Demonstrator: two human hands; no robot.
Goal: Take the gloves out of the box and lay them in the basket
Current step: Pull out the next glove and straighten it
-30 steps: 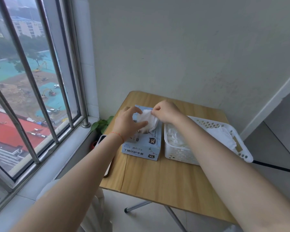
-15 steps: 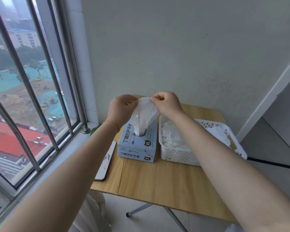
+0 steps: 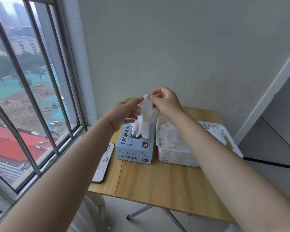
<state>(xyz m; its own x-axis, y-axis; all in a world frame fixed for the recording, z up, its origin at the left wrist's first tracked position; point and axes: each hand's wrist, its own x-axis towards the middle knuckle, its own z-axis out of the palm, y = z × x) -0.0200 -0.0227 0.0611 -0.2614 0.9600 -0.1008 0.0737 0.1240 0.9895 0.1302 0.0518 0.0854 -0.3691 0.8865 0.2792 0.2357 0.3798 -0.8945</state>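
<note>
- While the thin white glove [image 3: 145,118] hangs above the pale blue cardboard box [image 3: 135,148], with its lower end at or just inside the box's top slot, the main risk is that it drags its neighbours out in a clump that spills onto the light wooden folding table [image 3: 166,181].
- The right hand [image 3: 166,102] pinches the glove's top edge between thumb and curled fingers; the grip takes only a little of the material, so a sharp pull may slip it free or tear it.
- The left hand [image 3: 124,114] is mostly open, fingers extended, touching the glove's left side near its top; whether it truly holds anything I cannot tell. If it holds nothing, one small pinch carries the glove.
- Nothing presses the box down, so an upward pull may lift or tip it toward the phone in a pale patterned case [image 3: 102,163] lying on its left.
- The white perforated plastic basket [image 3: 176,158], just right of the box, already holds a heap of gloves [image 3: 171,139]; a limp glove swung across may catch the near rim or drape over it rather than lie flat.
</note>
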